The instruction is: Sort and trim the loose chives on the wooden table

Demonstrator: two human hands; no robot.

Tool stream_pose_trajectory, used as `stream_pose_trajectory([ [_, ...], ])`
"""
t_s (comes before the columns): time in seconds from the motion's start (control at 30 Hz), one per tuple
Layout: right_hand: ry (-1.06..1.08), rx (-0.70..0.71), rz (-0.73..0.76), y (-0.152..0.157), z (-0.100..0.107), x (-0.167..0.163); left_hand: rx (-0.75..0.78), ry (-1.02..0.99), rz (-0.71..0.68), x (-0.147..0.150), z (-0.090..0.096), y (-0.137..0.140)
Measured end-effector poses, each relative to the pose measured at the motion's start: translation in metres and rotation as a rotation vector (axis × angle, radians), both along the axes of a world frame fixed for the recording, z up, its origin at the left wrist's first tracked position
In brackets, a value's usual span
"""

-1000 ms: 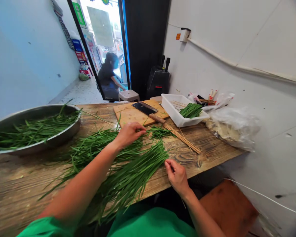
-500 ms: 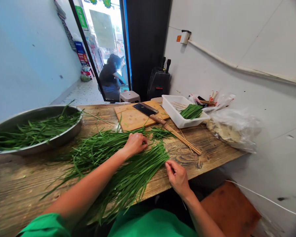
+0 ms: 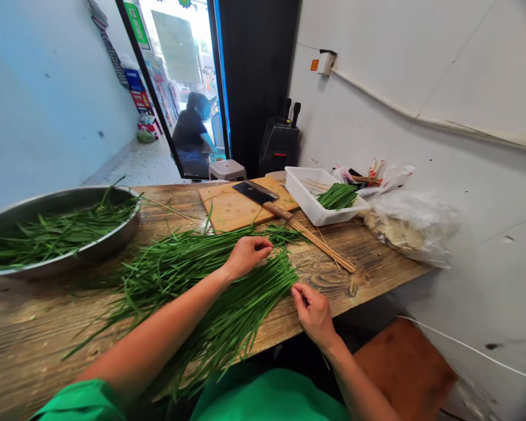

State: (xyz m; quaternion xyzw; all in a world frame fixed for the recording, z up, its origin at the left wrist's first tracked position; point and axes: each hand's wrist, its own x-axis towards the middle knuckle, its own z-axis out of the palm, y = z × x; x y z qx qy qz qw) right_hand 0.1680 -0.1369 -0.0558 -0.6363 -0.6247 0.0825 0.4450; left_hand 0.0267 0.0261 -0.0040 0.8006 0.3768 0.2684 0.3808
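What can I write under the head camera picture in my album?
Left hand and right hand at the long greens, with a cleaver on the board beyond.

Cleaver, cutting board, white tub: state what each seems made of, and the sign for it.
Cleaver: blade probably steel, a thin, flat, dark sheet; handle likely wood, by its warm brown colour.
Cutting board: wood or bamboo, by its tan tone; looks matte, with darker marks.
White tub: likely plastic, by its smooth, evenly white walls.
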Motion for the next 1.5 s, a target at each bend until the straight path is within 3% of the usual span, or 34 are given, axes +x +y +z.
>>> stream_pose_trajectory([
  [0.5,-0.010,-0.005,0.003,0.000,0.001,0.000,0.041,-0.008,0.020,0.003,0.000,-0.008],
  [0.87,-0.023,0.009,-0.002,0.000,0.004,-0.001,0.168,0.005,0.042,0.003,0.000,-0.014],
  [1.03,-0.030,0.013,-0.018,0.000,0.002,-0.001,0.141,0.046,-0.065,0.000,0.008,-0.021],
  [1.13,-0.023,0.016,-0.025,0.000,0.000,0.000,0.111,0.122,-0.232,-0.007,0.020,-0.019],
  [1.2,-0.021,0.018,-0.022,0.000,-0.002,0.000,0.172,0.174,-0.212,-0.015,0.030,-0.012],
  [1.3,-0.012,0.014,-0.012,-0.001,-0.003,0.000,0.310,0.303,-0.067,-0.030,0.041,0.004],
  [1.43,0.005,0.003,-0.008,-0.001,-0.002,0.001,0.407,0.605,-0.196,-0.048,0.041,0.011],
  [1.5,0.006,0.006,-0.004,-0.002,-0.002,0.001,0.445,0.705,-0.193,-0.054,0.036,0.009],
])
